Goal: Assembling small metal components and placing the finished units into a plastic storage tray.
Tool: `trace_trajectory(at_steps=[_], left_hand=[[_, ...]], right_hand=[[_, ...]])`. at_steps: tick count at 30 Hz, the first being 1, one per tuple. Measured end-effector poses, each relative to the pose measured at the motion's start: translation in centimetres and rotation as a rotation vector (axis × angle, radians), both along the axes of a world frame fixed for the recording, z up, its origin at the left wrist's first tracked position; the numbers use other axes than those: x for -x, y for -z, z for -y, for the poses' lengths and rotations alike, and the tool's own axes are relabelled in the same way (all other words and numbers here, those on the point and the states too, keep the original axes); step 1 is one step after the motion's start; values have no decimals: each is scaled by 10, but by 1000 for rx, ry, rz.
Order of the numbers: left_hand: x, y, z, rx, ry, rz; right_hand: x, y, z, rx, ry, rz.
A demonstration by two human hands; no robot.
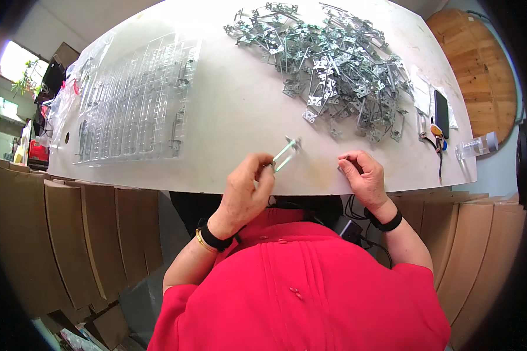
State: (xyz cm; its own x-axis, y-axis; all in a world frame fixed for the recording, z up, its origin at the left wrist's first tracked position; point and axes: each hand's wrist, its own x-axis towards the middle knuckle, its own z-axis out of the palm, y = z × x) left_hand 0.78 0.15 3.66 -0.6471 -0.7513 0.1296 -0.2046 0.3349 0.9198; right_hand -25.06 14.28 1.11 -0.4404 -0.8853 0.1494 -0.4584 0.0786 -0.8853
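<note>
My left hand (246, 187) pinches one end of a small metal bracket with two thin parallel rods (285, 155), held up over the table's near edge. Its far end points away from me and slightly right. To the right, my right hand (364, 178) has its thumb and fingertips pressed together near the table edge; whether anything small sits between them I cannot make out. Beyond both hands lies a large heap of similar metal brackets (339, 70). Clear plastic trays (134, 105) with long compartments lie on the left, with some metal parts in them.
The white table (228, 117) curves toward me. At its right are a phone (441, 109), a small tool with a yellow part (435, 130) and a clear bottle (479, 146) on its side. Cardboard boxes (88, 234) stand below on both sides. A round wooden board (474, 76) leans at the far right.
</note>
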Motion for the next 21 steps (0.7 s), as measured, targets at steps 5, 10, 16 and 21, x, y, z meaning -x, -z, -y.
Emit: trace_trajectory(at_steps=[5,10,16,21], left_hand=[[2,3,18,-303,-168,82],[12,17,35,-25,-259,114],[18,27,35,369,-305,178],[15,26,24,517,-353,246]], right_hand=[[-1,3,-1,20,23,-72],[-1,4,0,49,27,-103],[-1,6,1,54,9,-101],[-1,5,0,68,12,-119]])
